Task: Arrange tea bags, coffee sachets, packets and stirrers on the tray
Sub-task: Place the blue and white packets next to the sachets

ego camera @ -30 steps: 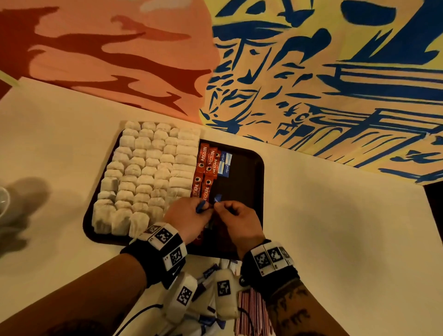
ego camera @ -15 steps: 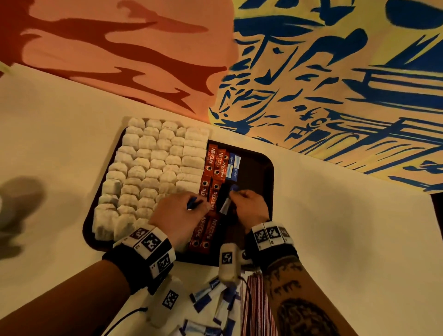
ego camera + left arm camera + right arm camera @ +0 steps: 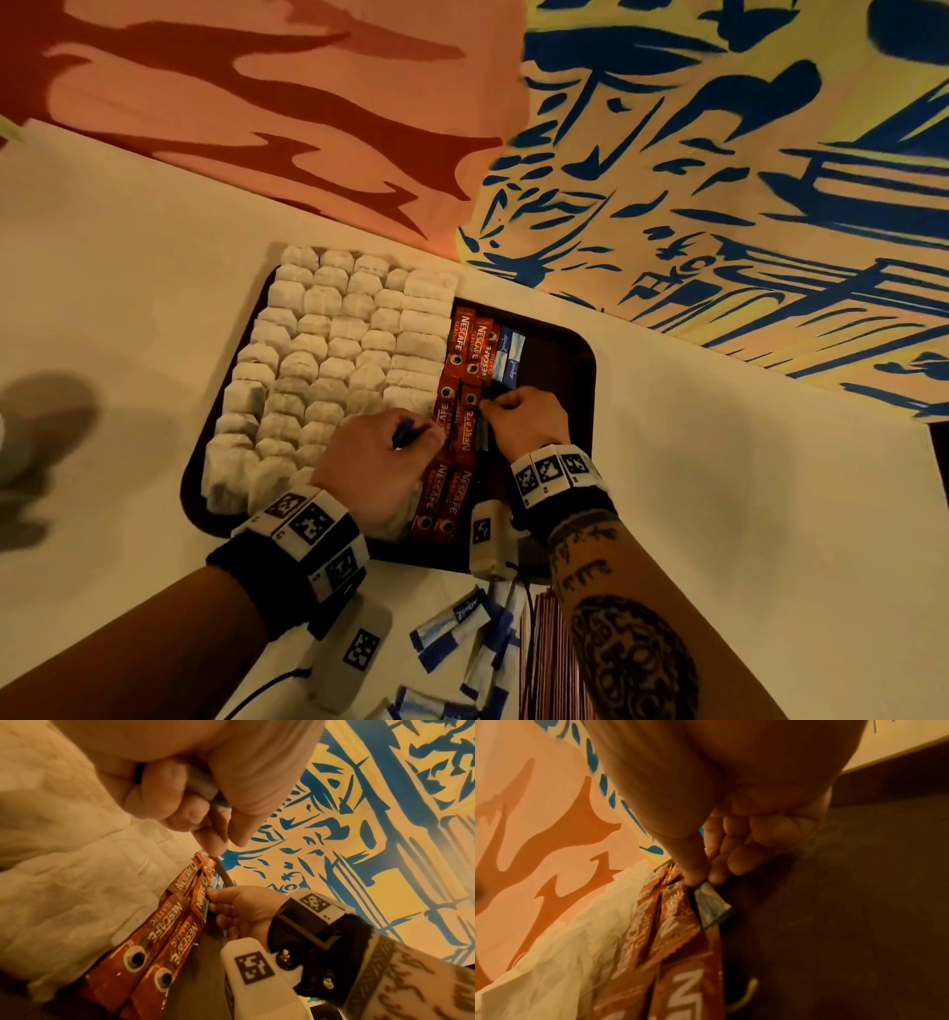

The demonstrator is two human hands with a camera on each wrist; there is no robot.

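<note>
Nearest the camera, at 6 o'clock in the head view, loose blue-and-white packets lie scattered on the pale table, with a bundle of reddish striped stirrers just beside them toward 5 o'clock, partly hidden by the right forearm.

Beyond them sits the dark tray. The left hand rests over the tray's near edge at about 7 o'clock from the tray's middle, its fingers curled round a few blue packets; the left wrist view shows the thumb pressing them into the curled fingers. The right hand is just beside it toward 3 o'clock, the two hands close but not touching. Its thumb and forefinger pinch the end of one blue-and-white packet, which stands against the right edge of the red coffee sachets; the other fingers are curled in. Whether that packet's lower end touches the tray floor cannot be told.

The coffee sachets lie in two columns running from 6 to 12 o'clock down the tray's middle. Left of them, from 7 round to 11 o'clock, rows of white tea bags fill the tray's left half, touching one another. At the tray's far end, near 12 o'clock, two blue packets already laid down lie just beside the top sachets. The tray's right part is bare dark surface.

Farthest off, a painted wall runs orange at 11 o'clock and yellow with blue strokes at 1 o'clock.
</note>
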